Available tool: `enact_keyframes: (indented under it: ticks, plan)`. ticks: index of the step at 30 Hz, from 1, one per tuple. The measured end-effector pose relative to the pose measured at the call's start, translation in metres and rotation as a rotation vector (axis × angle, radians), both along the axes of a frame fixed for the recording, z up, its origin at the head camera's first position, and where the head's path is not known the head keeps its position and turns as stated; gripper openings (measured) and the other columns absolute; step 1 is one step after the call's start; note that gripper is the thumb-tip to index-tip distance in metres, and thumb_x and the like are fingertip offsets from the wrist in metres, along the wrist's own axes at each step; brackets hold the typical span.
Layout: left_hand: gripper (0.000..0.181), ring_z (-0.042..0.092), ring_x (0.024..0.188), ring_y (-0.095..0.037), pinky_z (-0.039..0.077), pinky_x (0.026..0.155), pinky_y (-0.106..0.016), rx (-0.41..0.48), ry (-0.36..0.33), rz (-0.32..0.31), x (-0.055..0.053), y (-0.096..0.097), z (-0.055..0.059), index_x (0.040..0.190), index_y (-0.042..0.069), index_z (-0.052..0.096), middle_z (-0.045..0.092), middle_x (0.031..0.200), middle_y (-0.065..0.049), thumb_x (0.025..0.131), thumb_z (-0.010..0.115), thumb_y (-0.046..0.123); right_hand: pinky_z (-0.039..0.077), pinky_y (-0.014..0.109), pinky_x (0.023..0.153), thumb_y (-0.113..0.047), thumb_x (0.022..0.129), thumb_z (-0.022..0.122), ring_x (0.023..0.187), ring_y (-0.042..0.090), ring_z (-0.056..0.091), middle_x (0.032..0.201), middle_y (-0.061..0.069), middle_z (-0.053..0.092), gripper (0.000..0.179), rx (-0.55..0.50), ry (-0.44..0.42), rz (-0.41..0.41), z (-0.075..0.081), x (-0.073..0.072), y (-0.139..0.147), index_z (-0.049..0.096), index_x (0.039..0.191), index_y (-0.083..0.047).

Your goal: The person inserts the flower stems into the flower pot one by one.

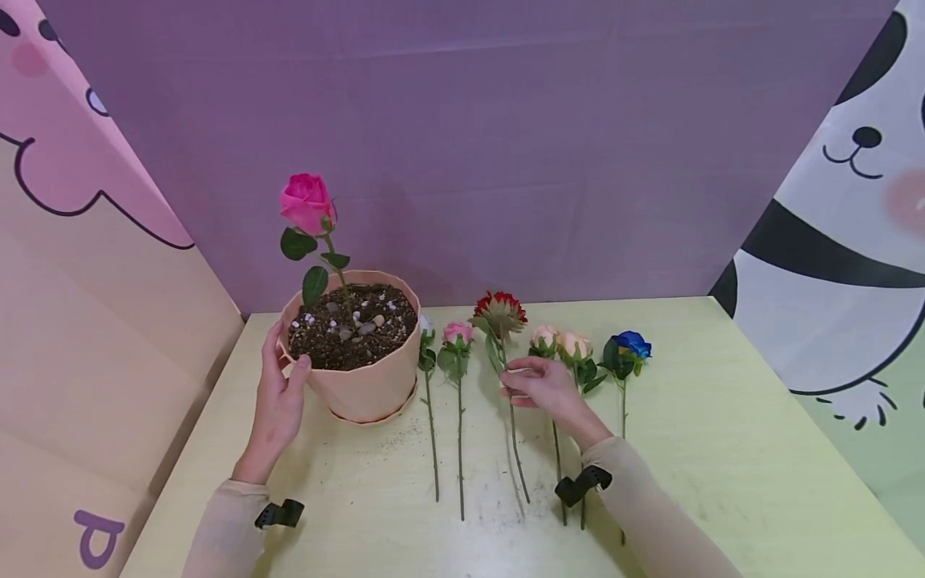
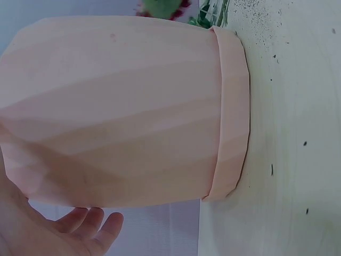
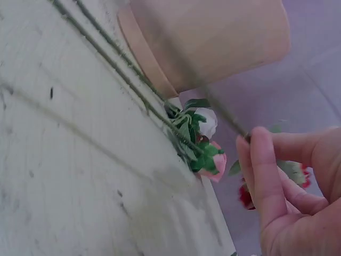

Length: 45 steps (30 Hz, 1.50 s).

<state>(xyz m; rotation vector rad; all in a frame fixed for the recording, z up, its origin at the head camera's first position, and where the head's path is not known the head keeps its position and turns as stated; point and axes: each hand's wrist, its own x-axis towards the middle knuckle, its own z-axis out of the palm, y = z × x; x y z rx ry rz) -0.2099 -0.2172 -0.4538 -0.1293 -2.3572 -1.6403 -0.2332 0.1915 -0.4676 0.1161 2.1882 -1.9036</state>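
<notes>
My left hand (image 1: 280, 405) grips the left side of a pale pink flower pot (image 1: 372, 391), thumb near its front rim and fingers round the outer wall. Dark soil (image 1: 325, 345) with pebbles fills the pot, and a bright pink rose (image 1: 307, 205) stands upright in it. To the right, my right hand (image 1: 548, 392) pinches the stem of a red flower (image 1: 500, 313). That flower's head points toward the back, its stem slanting down toward the front, raised off the table. In the right wrist view, thumb and fingertips meet on the stem (image 3: 226, 114).
A light pink rose (image 1: 458, 333) and a partly hidden white flower (image 3: 206, 122) lie beside the pot. Peach roses (image 1: 574, 345) lie beyond my right hand, a blue rose (image 1: 633, 345) farther right. Soil crumbs dot the pale table (image 1: 694, 417); a purple backdrop (image 1: 506, 160) stands behind.
</notes>
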Motion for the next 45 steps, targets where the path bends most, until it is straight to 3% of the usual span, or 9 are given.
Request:
enact_keyframes:
  ticks: [4,7,16,24,29,34,36,41,45]
  plan:
    - [0.072,0.037,0.15,-0.044,0.04,0.112,-0.065,0.002,0.013,-0.008,0.001,0.0,0.0,0.173,0.028,0.002,0.022,0.175,-0.017,0.114,0.043,0.033,0.062,0.024,0.085,-0.005,0.1,0.071,0.095,0.009,0.077,0.141,0.033,0.062,0.06,-0.08,0.01,-0.028,0.004,-0.001,-0.002,0.046,0.151,0.013]
    - [0.072,0.036,0.15,-0.045,0.039,0.112,-0.066,0.005,0.014,-0.007,0.002,0.0,-0.001,0.173,0.029,0.002,0.021,0.175,-0.017,0.114,0.044,0.035,0.062,0.025,0.087,-0.006,0.1,0.072,0.095,0.008,0.077,0.142,0.033,0.062,0.059,-0.097,0.023,-0.052,0.009,-0.001,-0.003,0.047,0.15,0.013]
    - [0.071,0.029,0.155,-0.048,0.034,0.118,-0.069,0.009,0.028,0.012,0.002,0.001,-0.002,0.173,0.023,0.004,0.017,0.177,-0.018,0.115,0.044,0.031,0.064,0.03,0.086,-0.016,0.101,0.075,0.091,0.009,0.079,0.109,0.005,0.082,0.029,-0.085,0.084,-0.086,0.022,-0.004,-0.003,0.065,0.121,0.002]
    - [0.072,0.032,0.152,-0.05,0.036,0.116,-0.07,0.0,0.001,0.007,0.003,0.001,0.0,0.173,0.027,0.001,0.015,0.177,-0.02,0.115,0.043,0.035,0.064,0.027,0.081,-0.018,0.102,0.073,0.095,0.01,0.079,0.104,-0.011,0.08,0.038,-0.176,0.121,-0.084,0.036,-0.01,-0.004,0.065,0.136,-0.001]
    - [0.072,0.032,0.152,-0.048,0.036,0.116,-0.07,0.012,-0.003,0.0,0.002,0.0,-0.001,0.173,0.029,0.001,0.016,0.177,-0.019,0.114,0.043,0.035,0.063,0.029,0.087,-0.01,0.103,0.069,0.102,0.007,0.077,0.125,0.003,0.078,0.05,-0.208,0.163,-0.032,0.054,-0.015,-0.008,0.056,0.15,-0.001]
    - [0.072,0.032,0.153,-0.049,0.037,0.115,-0.069,0.002,0.007,0.0,0.001,0.001,-0.002,0.173,0.028,0.002,0.016,0.177,-0.019,0.115,0.043,0.033,0.062,0.03,0.093,-0.005,0.105,0.065,0.112,0.012,0.076,0.149,0.026,0.061,0.05,-0.181,0.21,0.007,0.071,-0.022,-0.013,0.051,0.152,0.003]
    - [0.071,0.032,0.154,-0.05,0.038,0.115,-0.069,-0.005,0.012,0.003,0.001,0.001,-0.002,0.173,0.027,0.002,0.016,0.177,-0.019,0.115,0.043,0.033,0.061,0.03,0.094,-0.003,0.104,0.065,0.112,0.012,0.076,0.144,0.024,0.066,0.047,-0.208,0.228,0.004,0.077,-0.026,-0.015,0.051,0.148,0.007]
    - [0.071,0.033,0.153,-0.05,0.037,0.116,-0.069,-0.005,0.018,0.003,0.0,0.001,-0.001,0.173,0.026,0.002,0.017,0.176,-0.02,0.115,0.043,0.032,0.061,0.028,0.093,0.0,0.102,0.066,0.104,0.01,0.077,0.113,-0.001,0.079,0.043,-0.344,0.273,-0.025,0.094,-0.034,-0.02,0.054,0.142,0.013]
    - [0.07,0.035,0.152,-0.049,0.037,0.115,-0.067,0.002,0.038,0.009,0.0,0.001,-0.001,0.173,0.024,0.004,0.02,0.175,-0.019,0.115,0.044,0.031,0.062,0.024,0.089,-0.002,0.103,0.066,0.101,0.011,0.077,0.109,-0.001,0.079,0.034,-0.425,0.274,-0.053,0.108,-0.038,-0.025,0.059,0.135,0.006]
